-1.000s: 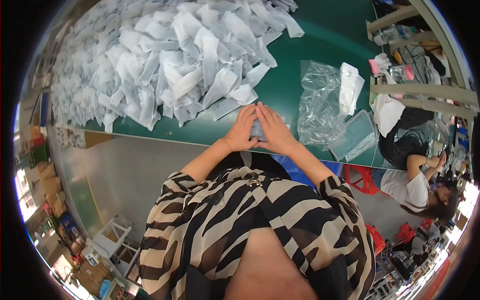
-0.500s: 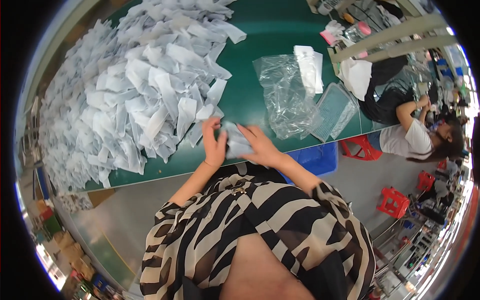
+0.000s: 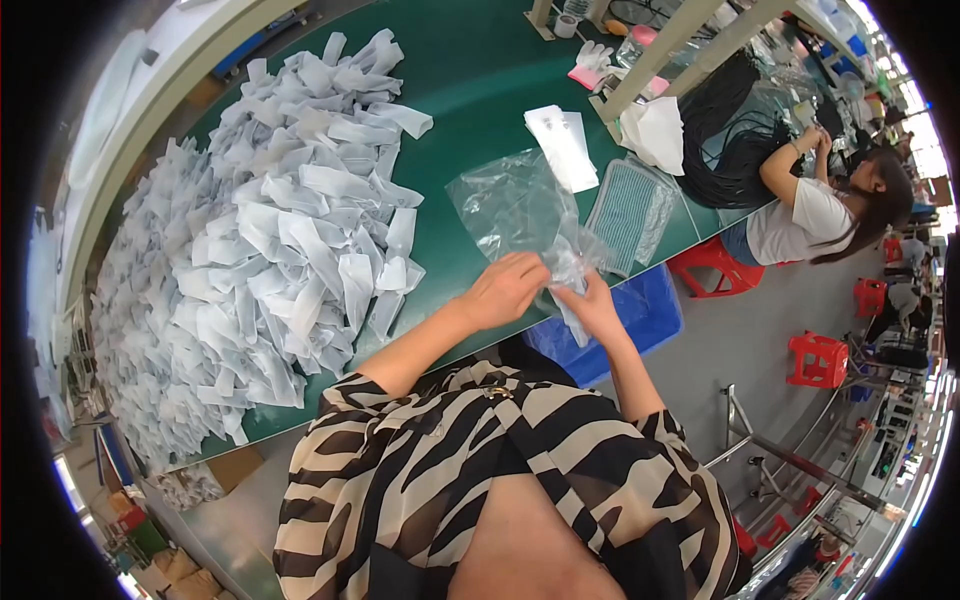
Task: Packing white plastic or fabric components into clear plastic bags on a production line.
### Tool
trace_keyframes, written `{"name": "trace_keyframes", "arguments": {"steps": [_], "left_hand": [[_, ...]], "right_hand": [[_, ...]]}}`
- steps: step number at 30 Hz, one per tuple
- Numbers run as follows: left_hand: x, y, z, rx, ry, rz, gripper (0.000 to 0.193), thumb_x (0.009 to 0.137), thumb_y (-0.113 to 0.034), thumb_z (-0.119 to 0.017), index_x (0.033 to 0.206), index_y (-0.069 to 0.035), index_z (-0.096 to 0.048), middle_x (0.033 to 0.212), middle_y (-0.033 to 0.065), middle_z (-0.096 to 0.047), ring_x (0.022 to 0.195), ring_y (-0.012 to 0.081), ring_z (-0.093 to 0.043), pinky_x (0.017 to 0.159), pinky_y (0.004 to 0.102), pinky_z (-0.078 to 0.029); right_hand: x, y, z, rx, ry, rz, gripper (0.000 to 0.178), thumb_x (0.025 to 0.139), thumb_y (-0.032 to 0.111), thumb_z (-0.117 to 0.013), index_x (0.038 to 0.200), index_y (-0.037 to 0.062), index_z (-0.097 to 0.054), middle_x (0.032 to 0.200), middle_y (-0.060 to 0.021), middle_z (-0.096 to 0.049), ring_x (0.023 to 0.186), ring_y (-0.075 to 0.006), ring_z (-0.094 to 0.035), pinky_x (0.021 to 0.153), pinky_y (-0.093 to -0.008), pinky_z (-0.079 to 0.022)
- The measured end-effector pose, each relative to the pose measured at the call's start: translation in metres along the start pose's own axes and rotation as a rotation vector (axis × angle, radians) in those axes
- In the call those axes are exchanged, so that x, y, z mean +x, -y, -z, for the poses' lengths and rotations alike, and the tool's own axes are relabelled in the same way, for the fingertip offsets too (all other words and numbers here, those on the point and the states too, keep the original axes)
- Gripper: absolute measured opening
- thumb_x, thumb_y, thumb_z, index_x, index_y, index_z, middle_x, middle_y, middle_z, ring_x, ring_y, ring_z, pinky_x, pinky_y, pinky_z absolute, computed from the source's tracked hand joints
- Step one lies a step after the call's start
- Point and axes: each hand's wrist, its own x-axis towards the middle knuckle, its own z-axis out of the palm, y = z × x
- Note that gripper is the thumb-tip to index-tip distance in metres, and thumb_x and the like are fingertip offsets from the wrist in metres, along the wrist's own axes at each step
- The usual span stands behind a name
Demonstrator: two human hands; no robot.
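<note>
A large clear plastic bag [image 3: 505,205] lies crumpled on the green table [image 3: 480,75], its near end gathered at my hands. My left hand [image 3: 508,290] is closed, fingers bent together at the near edge of that bag. Close on its right, my right hand [image 3: 594,308] grips a bunch of frosted, whitish plastic packets [image 3: 572,318] that hang past the table edge; bunched clear film lies against its fingertips. Just what the left fingertips pinch is partly hidden. A big heap of similar frosted packets [image 3: 290,220] covers the left of the table.
White cards [image 3: 562,148] and a striped blue-grey packet [image 3: 632,215] lie beyond the bag. A blue bin [image 3: 640,310] stands below the table edge. Black cables [image 3: 725,140] and a metal post [image 3: 655,65] are at right, where another person [image 3: 810,205] sits on a red stool [image 3: 712,268].
Both hands have moved right from beside the heap to the clear bag, the packets coming along in the right hand. The bag's near end is now gathered; the view has shifted.
</note>
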Motion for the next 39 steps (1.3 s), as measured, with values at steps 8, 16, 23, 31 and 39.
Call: {"name": "trace_keyframes", "arguments": {"steps": [8,16,23,31,39], "left_hand": [[-0.014,-0.042,0.003,-0.258,0.149,0.027,0.014,0.084,-0.001,-0.061,0.096,-0.003,-0.056,0.087,0.0149,-0.056,0.08,0.0365,-0.058,0.072,0.0429,-0.049],[-0.029,-0.06,0.02,-0.688,0.176,0.26,0.017,0.087,-0.01,-0.071,0.096,-0.002,-0.059,0.089,0.0096,-0.063,0.083,0.027,-0.064,0.076,0.0372,-0.052],[-0.05,-0.001,-0.034,-0.61,-0.438,0.82,0.06,0.086,-0.016,-0.077,0.135,-0.003,-0.045,0.116,0.0094,-0.063,0.097,0.0195,-0.065,0.084,0.0336,-0.055],[-0.036,-0.028,-0.068,-1.386,-0.135,0.839,0.04,0.094,-0.012,-0.066,0.126,0.003,-0.049,0.106,0.0132,-0.067,0.086,0.02,-0.069,0.073,0.0308,-0.059],[-0.026,-0.037,-0.042,-1.428,0.035,0.998,0.024,0.097,-0.012,-0.06,0.114,0.003,-0.055,0.087,0.0145,-0.069,0.066,0.0223,-0.07,0.059,0.0303,-0.058]], "right_hand": [[0.078,0.031,-0.051,0.701,0.096,-0.394,0.039,0.094,0.034,-0.07,0.116,0.0029,-0.064,0.095,-0.0049,-0.068,0.083,-0.0166,-0.063,0.075,-0.0275,-0.051],[0.093,0.007,-0.11,0.243,-0.31,0.196,0.06,0.086,0.03,-0.078,0.128,-0.0041,-0.053,0.107,-0.0157,-0.062,0.094,-0.0266,-0.061,0.078,-0.0392,-0.05],[0.078,0.027,-0.101,-0.292,-0.294,0.324,0.077,0.083,0.023,-0.078,0.144,-0.0034,-0.039,0.126,-0.0259,-0.054,0.113,-0.04,-0.055,0.097,-0.0469,-0.045],[0.11,0.019,-0.07,-0.605,-0.041,0.646,0.088,0.081,0.029,-0.08,0.148,-0.002,-0.033,0.137,-0.0289,-0.049,0.124,-0.0479,-0.047,0.107,-0.052,-0.038],[0.133,-0.002,-0.064,-0.966,0.352,0.827,0.06,0.095,0.01,-0.057,0.151,0.0068,-0.033,0.136,-0.026,-0.051,0.124,-0.0427,-0.05,0.108,-0.0484,-0.039]]}}
